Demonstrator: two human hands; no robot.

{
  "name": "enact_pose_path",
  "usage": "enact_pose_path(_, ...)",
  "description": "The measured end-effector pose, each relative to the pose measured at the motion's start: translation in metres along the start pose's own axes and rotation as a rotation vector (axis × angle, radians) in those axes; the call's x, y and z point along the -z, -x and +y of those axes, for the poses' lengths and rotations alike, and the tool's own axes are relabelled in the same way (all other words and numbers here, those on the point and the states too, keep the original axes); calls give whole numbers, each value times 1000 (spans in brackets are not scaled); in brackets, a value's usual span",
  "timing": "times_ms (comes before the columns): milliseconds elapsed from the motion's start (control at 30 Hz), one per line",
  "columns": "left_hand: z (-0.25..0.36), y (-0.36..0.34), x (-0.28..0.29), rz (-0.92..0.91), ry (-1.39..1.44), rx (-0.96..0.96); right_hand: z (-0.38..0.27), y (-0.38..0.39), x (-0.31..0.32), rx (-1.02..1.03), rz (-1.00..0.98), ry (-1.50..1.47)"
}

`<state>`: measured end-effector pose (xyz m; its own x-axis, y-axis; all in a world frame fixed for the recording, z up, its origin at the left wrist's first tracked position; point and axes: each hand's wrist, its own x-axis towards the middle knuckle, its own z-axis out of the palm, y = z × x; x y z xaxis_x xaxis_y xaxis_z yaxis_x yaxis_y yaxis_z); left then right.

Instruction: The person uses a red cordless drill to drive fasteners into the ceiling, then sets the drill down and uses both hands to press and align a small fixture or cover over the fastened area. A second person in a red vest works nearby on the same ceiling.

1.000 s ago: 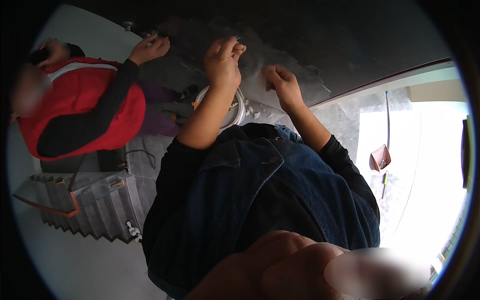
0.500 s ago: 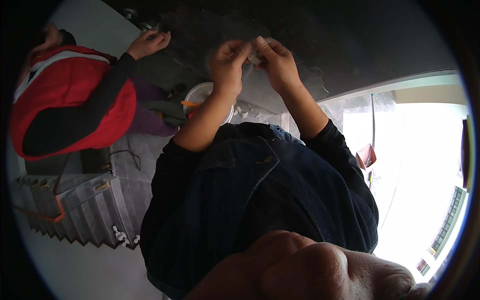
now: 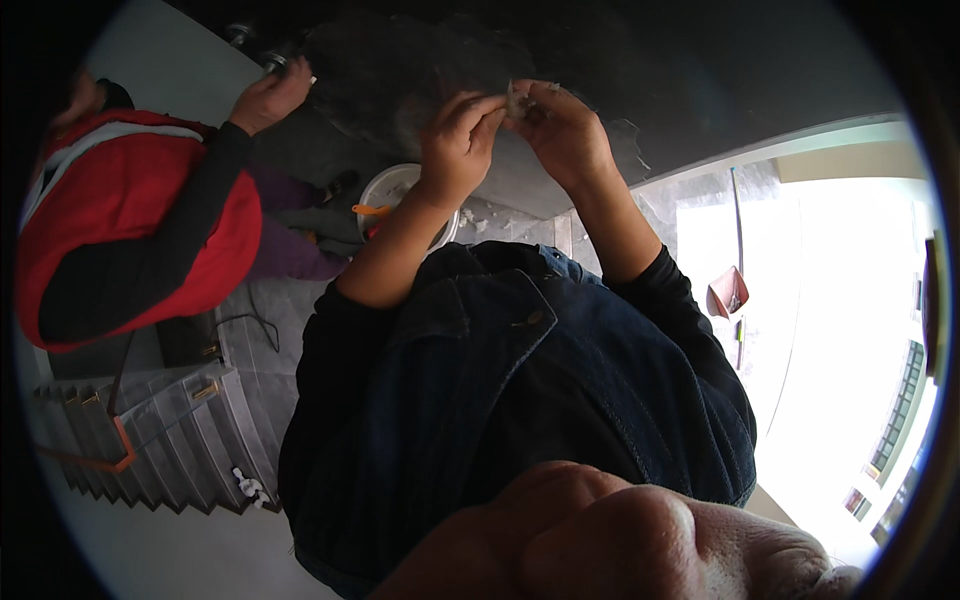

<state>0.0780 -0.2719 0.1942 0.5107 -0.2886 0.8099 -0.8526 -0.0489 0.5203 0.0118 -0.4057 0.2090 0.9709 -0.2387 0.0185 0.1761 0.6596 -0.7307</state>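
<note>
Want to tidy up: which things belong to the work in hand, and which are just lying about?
Work in hand: pale scrap, between left hand and right hand; perhaps white bucket, orange handle.
Apparently lying about: pinkish dustpan; small white object.

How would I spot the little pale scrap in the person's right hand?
Start at the dark surface across the top, then find where the left hand and right hand come together before it. The small, ragged pale scrap sits there in the right hand's fingers. Unlike the pale bits on the floor by the bucket, it is held up.
</note>
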Motion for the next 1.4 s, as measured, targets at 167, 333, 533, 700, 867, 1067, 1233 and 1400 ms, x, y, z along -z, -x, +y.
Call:
enact_pose_path(167, 7, 7, -1, -61, 38, -2, -6, 8, 0, -47, -6, -9)
enact_pose_path(333, 6, 8, -2, -139, 526, 488, 1, 11, 4, 12, 121, 252)
enact_pose_path(533, -20, -40, 0, 104, 875, 904, 11, 14, 13, -42, 184, 182)
enact_pose_path(700, -22, -56, -15, 116, 972, 1037, 19, 18, 18, -118, 179, 165)
enact_pose_path(867, -18, -60, -18, 149, 963, 1066, 19, 19, 23, -139, 176, 143)
enact_pose_path(1067, -17, -63, -18, 179, 983, 1097, 20, 15, 27, -160, 149, 133)
enact_pose_path(1233, -14, -66, -23, 248, 1007, 1164, 19, 13, 33, -168, 126, 124)
enact_pose_path(1400, -11, -68, -30, 357, 1053, 1214, 18, 13, 39, -191, 130, 122)
